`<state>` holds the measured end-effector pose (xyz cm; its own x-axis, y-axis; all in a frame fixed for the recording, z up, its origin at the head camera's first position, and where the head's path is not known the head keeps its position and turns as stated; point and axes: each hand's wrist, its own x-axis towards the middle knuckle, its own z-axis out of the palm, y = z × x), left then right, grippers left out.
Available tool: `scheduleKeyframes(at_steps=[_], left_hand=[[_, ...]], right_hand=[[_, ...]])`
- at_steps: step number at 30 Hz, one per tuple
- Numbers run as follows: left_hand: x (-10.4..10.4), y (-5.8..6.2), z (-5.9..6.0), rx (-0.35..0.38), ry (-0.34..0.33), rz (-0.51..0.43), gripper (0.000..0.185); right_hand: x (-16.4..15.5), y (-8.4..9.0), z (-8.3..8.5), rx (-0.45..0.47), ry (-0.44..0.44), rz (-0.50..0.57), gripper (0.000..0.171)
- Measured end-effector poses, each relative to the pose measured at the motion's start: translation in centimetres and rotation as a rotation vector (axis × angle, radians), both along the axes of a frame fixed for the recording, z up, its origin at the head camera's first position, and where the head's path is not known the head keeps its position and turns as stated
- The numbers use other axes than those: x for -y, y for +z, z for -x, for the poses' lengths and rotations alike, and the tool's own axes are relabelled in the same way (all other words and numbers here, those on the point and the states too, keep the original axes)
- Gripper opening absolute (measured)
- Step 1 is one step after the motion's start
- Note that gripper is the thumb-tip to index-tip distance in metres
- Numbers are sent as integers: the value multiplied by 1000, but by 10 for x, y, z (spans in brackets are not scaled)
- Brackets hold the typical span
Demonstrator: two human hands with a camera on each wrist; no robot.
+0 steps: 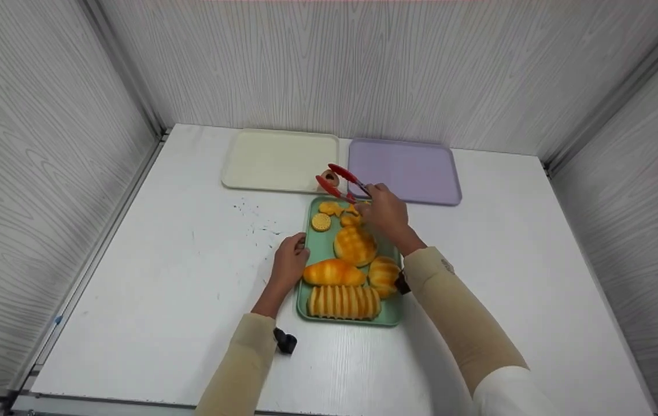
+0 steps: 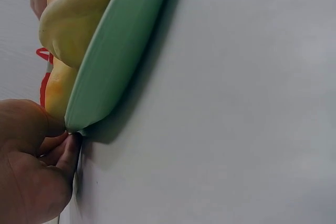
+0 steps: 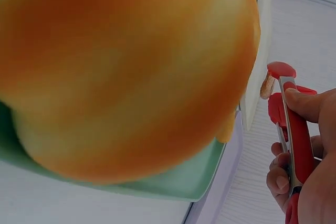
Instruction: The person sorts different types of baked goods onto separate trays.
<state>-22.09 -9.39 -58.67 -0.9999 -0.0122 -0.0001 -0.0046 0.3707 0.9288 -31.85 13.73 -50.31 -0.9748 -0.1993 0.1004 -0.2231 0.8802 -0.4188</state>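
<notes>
My right hand grips red tongs, whose tips pinch a small brown round pastry above the near edge of a cream tray. In the right wrist view the tongs and the pastry show beyond a large bun. My left hand holds the left rim of a green tray; its fingers curl against the tray's edge. On the green tray lie a sliced loaf, a long loaf, a round bun and a cookie.
A purple tray lies beside the cream one at the back of the white table. Grey panelled walls close in the left, back and right. A small black object hangs at my left wrist.
</notes>
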Motion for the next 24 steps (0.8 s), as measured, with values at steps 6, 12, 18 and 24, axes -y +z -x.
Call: scheduleKeyframes(at_steps=[6, 12, 18, 24], left_hand=[[-2, 1, -1, -6, 2, 4, 40], [-1, 1, -1, 11, 7, 2, 42], [-1, 1, -1, 8, 9, 10, 41], [-2, 0, -1, -1, 6, 4, 40]], right_hand=[[3, -5, 12, 39, -1, 14, 56], [7, -9, 21, 88, -3, 40, 52], [11, -12, 25, 124, -6, 31, 47], [10, -13, 26, 138, -15, 13, 54]])
